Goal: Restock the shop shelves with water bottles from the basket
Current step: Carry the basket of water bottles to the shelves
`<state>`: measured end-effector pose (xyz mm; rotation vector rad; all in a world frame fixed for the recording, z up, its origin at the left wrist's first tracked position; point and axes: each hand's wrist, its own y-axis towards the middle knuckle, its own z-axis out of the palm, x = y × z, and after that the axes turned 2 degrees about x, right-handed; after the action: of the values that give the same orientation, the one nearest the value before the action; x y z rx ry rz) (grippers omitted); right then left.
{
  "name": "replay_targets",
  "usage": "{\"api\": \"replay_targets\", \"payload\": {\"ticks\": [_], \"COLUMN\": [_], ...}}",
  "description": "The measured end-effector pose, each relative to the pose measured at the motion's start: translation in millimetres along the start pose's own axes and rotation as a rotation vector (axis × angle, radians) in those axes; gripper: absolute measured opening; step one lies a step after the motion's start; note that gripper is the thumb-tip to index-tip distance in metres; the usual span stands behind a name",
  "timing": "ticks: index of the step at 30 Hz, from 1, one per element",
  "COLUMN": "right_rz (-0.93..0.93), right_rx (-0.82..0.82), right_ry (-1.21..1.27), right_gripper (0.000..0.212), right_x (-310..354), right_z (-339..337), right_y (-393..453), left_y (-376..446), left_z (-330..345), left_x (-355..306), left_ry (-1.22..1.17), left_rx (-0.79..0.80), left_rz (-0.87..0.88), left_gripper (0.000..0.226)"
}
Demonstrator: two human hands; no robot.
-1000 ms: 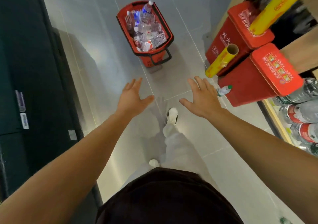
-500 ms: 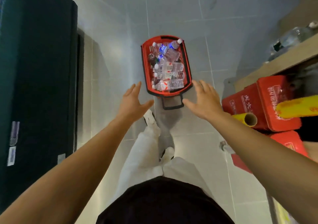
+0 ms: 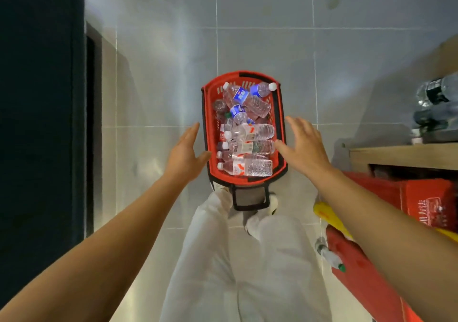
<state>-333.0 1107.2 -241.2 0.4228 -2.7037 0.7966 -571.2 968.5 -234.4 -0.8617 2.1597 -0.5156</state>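
Hands (image 3: 303, 148) open, now flanking basket (image 3: 207, 103); previously short of it.

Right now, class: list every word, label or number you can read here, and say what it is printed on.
Nothing reads clearly.
Bottles' blue and red-white labels in the basket: blurred.
Red box: white characters, too blurred to read.

Basket (image 3: 207, 133): red plastic, black rim trim, black handle folded out at the near end, standing upright on the tiled floor. Bottles (image 3: 247, 146): clear plastic, white caps, red-white or blue labels, piled on their sides inside the basket, filling it nearly to the rim. Shelf (image 3: 396, 157): wooden, at right, carrying dark-labelled bottles.
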Motion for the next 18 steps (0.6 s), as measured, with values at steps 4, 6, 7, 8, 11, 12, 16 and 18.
{"api": "replay_targets", "payload": {"ticks": [4,6,7,8,11,12,16,18], "right_rz": [0.063,0.086,0.098,0.106,0.111,0.116,0.105,0.086], "right_rx": [0.079,0.123,0.139,0.158,0.224,0.241,0.254,0.242], "right_ry": [0.036,0.047,0.049,0.047,0.045,0.047,0.026,0.011], "right_gripper": [0.074,0.073,0.073,0.073,0.074,0.074,0.073,0.073], "right_x": [-23,-35,-42,-50,-76,-85,-116,-125], "right_z": [29,49,58,67,93,101,133,148], "right_y": [62,89,103,116,152,163,211,237], "left_y": [63,96,112,127,166,178,220,240], "left_z": [24,45,56,69,103,113,144,158], "left_x": [3,12,16,22,38,44,62,74], "left_ry": [-0.015,-0.013,-0.008,-0.007,-0.012,-0.01,0.021,0.069], "left_rx": [0.034,0.054,0.063,0.075,0.078,0.07,0.009,-0.003], "left_rz": [-0.017,-0.023,-0.03,-0.043,-0.083,-0.095,-0.12,-0.161], "left_gripper": [0.078,0.077,0.077,0.078,0.081,0.08,0.076,0.075]}}
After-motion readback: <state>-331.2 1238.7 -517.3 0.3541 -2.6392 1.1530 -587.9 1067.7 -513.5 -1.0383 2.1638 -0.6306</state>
